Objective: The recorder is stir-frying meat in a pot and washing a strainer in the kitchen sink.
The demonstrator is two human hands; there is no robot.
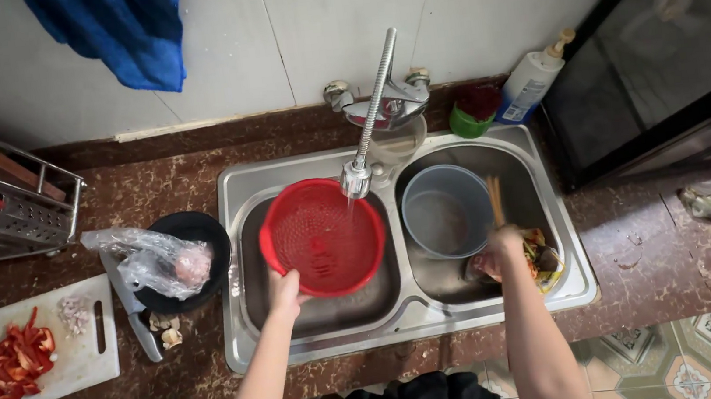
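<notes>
The red colander (324, 236) sits over the left basin of the steel double sink (326, 339), directly under the spout of the swivel faucet (371, 117), from which a thin stream of water falls into it. The left hand (284, 292) grips its near rim at the lower left edge, so the bowl of the colander lies just beyond and to the right of that hand. The right hand (502, 250) is closed around a pair of wooden chopsticks (494, 198) that point away from it, over the right basin. Just beyond and to the left of this hand stands a grey bowl (446, 210); touching it on the right lies a heap of food scraps (541, 257). Left of the left hand, on the mottled brown desk (662, 264), a black bowl (201, 233) holds a clear plastic bag (151, 260) with something pink in it. Farther left lies a white cutting board (81, 356) with sliced red pepper (13, 360), a dish rack (23, 217) beyond it. Beyond the right hand, against the wall, stands a pump soap bottle (530, 83); a blue cloth (122, 30) hangs high on the left.
</notes>
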